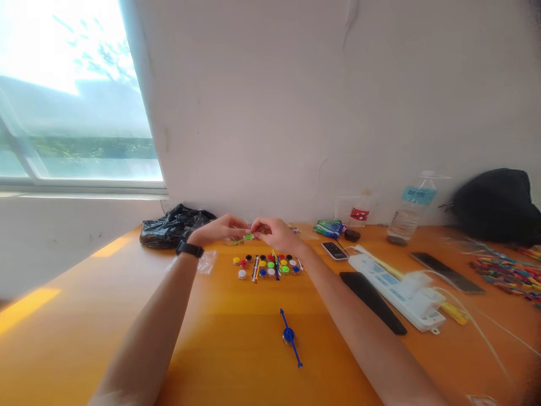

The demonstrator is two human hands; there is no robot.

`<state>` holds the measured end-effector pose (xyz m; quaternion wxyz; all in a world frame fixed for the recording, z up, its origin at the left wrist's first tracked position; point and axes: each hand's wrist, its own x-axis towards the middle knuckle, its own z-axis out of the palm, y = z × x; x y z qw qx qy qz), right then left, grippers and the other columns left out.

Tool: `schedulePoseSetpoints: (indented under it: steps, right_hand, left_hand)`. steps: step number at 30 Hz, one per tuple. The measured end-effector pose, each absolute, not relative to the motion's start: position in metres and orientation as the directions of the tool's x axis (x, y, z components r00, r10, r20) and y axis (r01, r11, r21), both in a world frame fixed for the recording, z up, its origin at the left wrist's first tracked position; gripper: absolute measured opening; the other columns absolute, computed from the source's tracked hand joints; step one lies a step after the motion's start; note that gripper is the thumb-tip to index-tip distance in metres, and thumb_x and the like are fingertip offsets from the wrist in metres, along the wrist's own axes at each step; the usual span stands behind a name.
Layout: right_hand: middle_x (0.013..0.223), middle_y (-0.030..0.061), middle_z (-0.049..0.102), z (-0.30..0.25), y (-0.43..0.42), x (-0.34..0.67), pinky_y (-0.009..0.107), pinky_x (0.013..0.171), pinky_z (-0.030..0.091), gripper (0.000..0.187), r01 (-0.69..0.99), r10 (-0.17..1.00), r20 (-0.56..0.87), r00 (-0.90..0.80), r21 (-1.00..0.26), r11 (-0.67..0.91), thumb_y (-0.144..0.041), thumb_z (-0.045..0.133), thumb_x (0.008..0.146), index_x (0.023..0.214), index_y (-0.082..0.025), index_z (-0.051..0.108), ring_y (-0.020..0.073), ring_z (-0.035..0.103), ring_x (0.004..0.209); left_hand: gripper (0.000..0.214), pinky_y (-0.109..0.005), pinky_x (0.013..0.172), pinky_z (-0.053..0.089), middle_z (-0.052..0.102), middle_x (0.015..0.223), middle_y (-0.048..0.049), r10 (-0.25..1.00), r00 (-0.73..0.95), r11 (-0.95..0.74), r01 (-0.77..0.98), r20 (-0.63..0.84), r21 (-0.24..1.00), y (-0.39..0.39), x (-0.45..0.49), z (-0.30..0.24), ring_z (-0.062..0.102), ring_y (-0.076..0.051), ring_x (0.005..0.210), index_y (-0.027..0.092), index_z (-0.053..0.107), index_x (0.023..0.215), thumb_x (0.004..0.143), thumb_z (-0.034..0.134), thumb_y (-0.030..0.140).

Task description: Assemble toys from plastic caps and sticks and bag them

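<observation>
My left hand (222, 229) and my right hand (276, 233) meet above the orange table (127, 316), both pinched on a small green stick piece (246, 238) held between them. A black watch sits on my left wrist. Just below the hands lies a cluster of small round caps (267, 266) in red, yellow, green, blue, black and white, with thin coloured sticks across them. Closer to me a blue stick with a blue cap on it (289, 336) lies alone on the table.
A black plastic bag (174, 225) lies at the far left by the wall. To the right are a white power strip (399, 287), phones (335, 251), a dark flat case (372, 300), a water bottle (412, 211), a black bag (496, 206) and coloured sticks (505, 270).
</observation>
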<state>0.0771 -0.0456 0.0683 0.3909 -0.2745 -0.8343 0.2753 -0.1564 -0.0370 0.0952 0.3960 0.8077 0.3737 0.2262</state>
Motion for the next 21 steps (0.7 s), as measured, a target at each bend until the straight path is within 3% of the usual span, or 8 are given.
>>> schedulePoseSetpoints:
  steps: [6,14,21]
  right_hand:
    - [0.094,0.0035,0.071,0.0748,-0.0505,0.0792,0.031,0.085,0.053,0.017,0.22,0.678,0.513,-0.526,-0.688,0.691,-0.035,0.064,0.09,0.094,-0.019,0.066,0.0177,0.067,0.089]
    - [0.096,0.004,0.071,0.0718,-0.0435,0.0842,0.032,0.088,0.053,0.018,0.195,0.685,0.491,-0.539,-0.718,0.669,-0.035,0.068,0.088,0.096,-0.019,0.067,0.0175,0.067,0.091]
    - [0.091,0.0022,0.07,0.0766,-0.0495,0.0842,0.029,0.08,0.049,0.014,0.3,0.677,0.491,-0.548,-0.64,0.707,-0.031,0.061,0.091,0.094,-0.019,0.067,0.016,0.064,0.084]
  left_hand:
    - [0.05,-0.025,0.069,0.049,0.076,0.088,-0.0085,0.754,0.652,-0.44,0.409,0.081,0.8,-0.0386,-0.156,0.0972,0.066,-0.017,0.076,0.013,0.078,0.106,0.086,0.072,0.057]
    - [0.054,-0.026,0.071,0.052,0.079,0.092,-0.0108,0.789,0.607,-0.413,0.409,0.096,0.814,-0.0372,-0.157,0.0946,0.071,-0.021,0.085,0.013,0.076,0.117,0.087,0.071,0.058]
    - [0.039,-0.027,0.074,0.054,0.078,0.093,-0.0085,0.761,0.636,-0.413,0.322,0.129,0.852,-0.035,-0.1527,0.0944,0.07,-0.018,0.081,0.015,0.078,0.106,0.08,0.083,0.044]
